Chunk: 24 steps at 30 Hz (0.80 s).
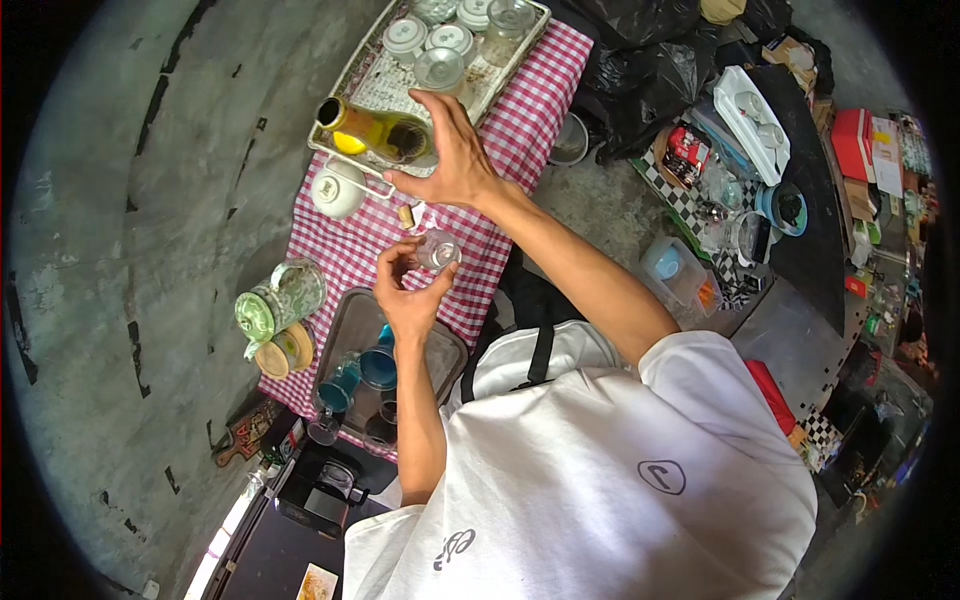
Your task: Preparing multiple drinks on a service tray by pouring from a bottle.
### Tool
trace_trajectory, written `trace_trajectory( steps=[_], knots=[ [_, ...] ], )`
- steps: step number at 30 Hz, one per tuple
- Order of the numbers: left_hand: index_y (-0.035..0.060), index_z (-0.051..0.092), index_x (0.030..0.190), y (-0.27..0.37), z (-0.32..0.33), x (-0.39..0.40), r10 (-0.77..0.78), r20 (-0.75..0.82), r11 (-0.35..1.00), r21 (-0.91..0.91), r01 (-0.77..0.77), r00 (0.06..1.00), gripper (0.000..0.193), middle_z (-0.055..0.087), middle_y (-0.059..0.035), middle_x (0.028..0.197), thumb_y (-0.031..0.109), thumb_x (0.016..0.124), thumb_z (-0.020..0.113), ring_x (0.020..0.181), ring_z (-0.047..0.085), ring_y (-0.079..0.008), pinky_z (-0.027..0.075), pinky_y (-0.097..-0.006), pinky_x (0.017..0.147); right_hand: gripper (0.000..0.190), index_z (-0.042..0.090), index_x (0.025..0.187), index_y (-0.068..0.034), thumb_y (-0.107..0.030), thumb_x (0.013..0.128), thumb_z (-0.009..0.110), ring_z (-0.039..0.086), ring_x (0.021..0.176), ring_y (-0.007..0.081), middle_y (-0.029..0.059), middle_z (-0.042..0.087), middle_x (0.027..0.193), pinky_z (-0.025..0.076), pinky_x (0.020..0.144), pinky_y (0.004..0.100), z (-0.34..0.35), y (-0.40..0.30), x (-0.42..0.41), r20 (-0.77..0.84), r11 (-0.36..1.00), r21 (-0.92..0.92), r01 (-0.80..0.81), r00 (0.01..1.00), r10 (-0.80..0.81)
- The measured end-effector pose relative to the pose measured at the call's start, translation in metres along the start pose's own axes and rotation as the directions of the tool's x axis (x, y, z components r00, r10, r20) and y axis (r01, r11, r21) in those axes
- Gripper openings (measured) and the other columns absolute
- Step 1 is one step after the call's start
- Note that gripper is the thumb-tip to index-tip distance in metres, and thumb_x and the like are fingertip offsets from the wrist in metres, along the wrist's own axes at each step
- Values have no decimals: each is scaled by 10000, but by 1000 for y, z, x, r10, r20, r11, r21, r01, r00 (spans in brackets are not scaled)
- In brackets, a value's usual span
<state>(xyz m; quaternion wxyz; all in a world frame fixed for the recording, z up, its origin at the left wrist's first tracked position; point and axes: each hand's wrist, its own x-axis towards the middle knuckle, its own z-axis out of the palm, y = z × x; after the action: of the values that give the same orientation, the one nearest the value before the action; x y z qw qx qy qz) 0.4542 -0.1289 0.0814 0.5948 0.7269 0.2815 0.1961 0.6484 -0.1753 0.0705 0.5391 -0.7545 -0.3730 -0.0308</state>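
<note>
My left hand (409, 289) holds a small clear drinking glass (438, 250) between thumb and fingers, over the red-and-white checked tablecloth (480, 240). Farther forward, my right hand (397, 136) has its thumb and fingers spread about an open-necked glass bottle (375, 133); no clear contact shows. The bottle is at the near end of a white rimmed tray (375, 90). A yellow object (349, 143) shows beside its neck. Between my hands and a little left, a cork (406, 217) lies on the cloth by a rounded white ceramic vessel (337, 192).
Upturned cups (405, 37) and glass jars (439, 69) stand in the white tray. A brown tray (375, 315) with blue glasses (377, 367) lies near my left forearm. A green patterned jug (281, 298) stands at the cloth's left edge. Black bags (652, 67) lie beyond the table.
</note>
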Motion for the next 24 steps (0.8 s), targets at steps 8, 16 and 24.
trace_trajectory(
  steps=[8,16,24],
  knots=[
    [24,572,1009,-2,-16,-5,-11,-72,998,53,15,997,494,674,-94,1039,55,613,865,865,612,-127,499,-279,792,822,434,1320,-25,-327,666,830,495,1147,362,188,486,1215,420,983,449,17,13,5,59,1000,30,1,998,-3],
    [32,574,1026,-2,-27,-23,-28,-157,988,143,50,987,502,657,-71,1035,21,609,853,890,614,-132,496,-283,797,667,506,1228,-6,-271,702,819,545,1115,350,196,550,1172,445,947,416,22,12,28,38,997,45,61,997,-63],
    [40,600,1063,-26,-8,-48,-105,-327,971,172,169,939,552,670,-68,964,97,573,849,836,615,-147,501,-284,752,349,600,981,-11,-167,724,778,685,797,203,125,694,879,533,732,336,39,23,47,149,976,192,-106,986,78]
  ],
)
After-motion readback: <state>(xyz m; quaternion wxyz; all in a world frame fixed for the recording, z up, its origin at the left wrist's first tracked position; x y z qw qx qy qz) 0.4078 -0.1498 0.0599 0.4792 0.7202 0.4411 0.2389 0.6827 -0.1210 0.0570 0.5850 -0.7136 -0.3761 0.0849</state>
